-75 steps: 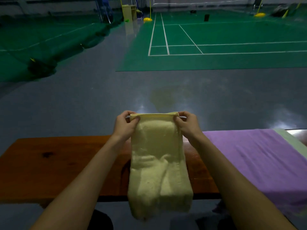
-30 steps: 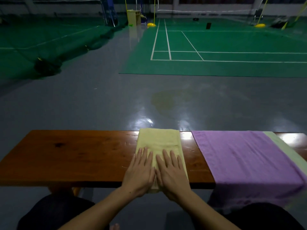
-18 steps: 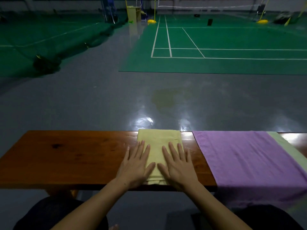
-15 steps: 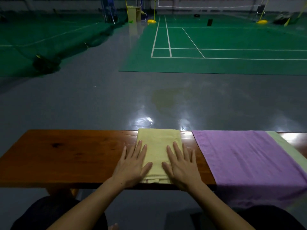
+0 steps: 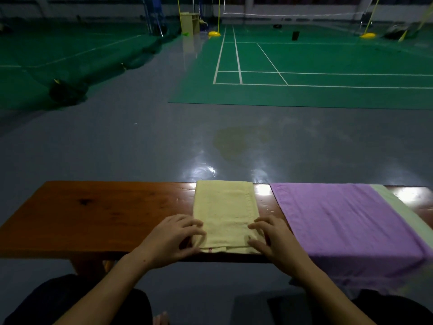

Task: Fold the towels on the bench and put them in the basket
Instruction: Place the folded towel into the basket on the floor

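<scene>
Palms flat a moment ago, our left hand [image 5: 172, 240] and right hand [image 5: 269, 239] now pinch the yellow towel's [image 5: 225, 212] near corners on the table [image 5: 98, 214], ready for another fold.

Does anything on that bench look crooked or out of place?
Mostly tidy. The yellow towel lies folded and square on the bench, both hands at its near corners. The purple towel is unfolded and droops over the front edge, with a pale green one peeking out beneath. No basket is visible.
</scene>
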A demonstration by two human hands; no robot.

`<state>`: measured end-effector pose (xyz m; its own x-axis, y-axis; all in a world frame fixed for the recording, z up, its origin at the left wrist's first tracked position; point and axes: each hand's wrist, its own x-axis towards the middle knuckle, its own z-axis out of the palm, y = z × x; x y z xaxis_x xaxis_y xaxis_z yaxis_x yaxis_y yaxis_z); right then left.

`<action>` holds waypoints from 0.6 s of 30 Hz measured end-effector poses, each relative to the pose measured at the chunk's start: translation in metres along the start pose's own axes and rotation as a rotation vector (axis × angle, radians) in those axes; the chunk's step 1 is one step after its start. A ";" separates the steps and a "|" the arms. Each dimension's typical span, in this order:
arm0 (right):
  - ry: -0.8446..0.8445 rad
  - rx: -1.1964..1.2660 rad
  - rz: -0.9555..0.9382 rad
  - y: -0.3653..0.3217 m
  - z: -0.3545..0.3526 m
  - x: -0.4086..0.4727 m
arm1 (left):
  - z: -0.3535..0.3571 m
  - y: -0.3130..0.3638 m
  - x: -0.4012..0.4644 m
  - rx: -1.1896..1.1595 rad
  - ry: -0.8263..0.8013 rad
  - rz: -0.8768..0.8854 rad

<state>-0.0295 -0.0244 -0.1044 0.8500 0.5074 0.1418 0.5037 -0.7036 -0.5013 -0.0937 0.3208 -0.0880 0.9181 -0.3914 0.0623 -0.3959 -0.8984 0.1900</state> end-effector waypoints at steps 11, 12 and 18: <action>0.038 -0.066 0.002 0.005 0.005 0.011 | 0.006 -0.007 0.012 0.013 0.093 -0.030; 0.051 -0.065 0.009 0.004 0.005 0.013 | 0.007 -0.006 0.014 0.000 0.110 -0.031; 0.053 -0.067 -0.044 0.003 0.007 0.026 | -0.005 0.001 0.022 -0.376 0.139 -0.119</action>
<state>-0.0074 -0.0098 -0.1085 0.8331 0.5125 0.2081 0.5481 -0.7138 -0.4360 -0.0743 0.3125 -0.0812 0.9609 -0.2358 0.1450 -0.2764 -0.7905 0.5465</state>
